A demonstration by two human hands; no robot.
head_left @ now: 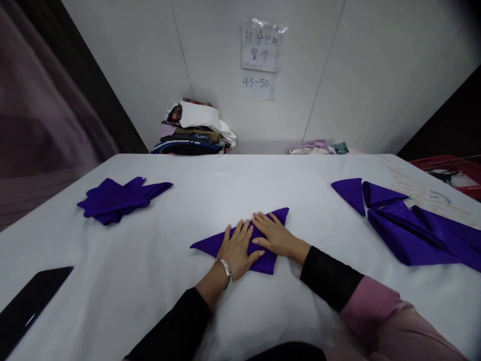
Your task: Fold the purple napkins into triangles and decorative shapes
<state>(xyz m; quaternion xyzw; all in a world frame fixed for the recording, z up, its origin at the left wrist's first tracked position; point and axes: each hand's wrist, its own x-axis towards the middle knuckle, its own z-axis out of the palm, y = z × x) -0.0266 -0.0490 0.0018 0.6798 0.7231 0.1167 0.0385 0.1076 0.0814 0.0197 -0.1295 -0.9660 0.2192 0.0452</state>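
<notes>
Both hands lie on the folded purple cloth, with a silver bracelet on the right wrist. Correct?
No: the head view shows the silver bracelet on the left wrist. The left hand and right hand do lie on the folded purple cloth.

Middle cloth (263,263) on the bench (240,183), cloth pile (116,200) to its left, folded cloths (413,233) to its right, clothes stack (197,133) behind bench

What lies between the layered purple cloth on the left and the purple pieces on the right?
In the head view: a folded purple napkin with left hand and right hand resting on it, white tablecloth either side.
</notes>
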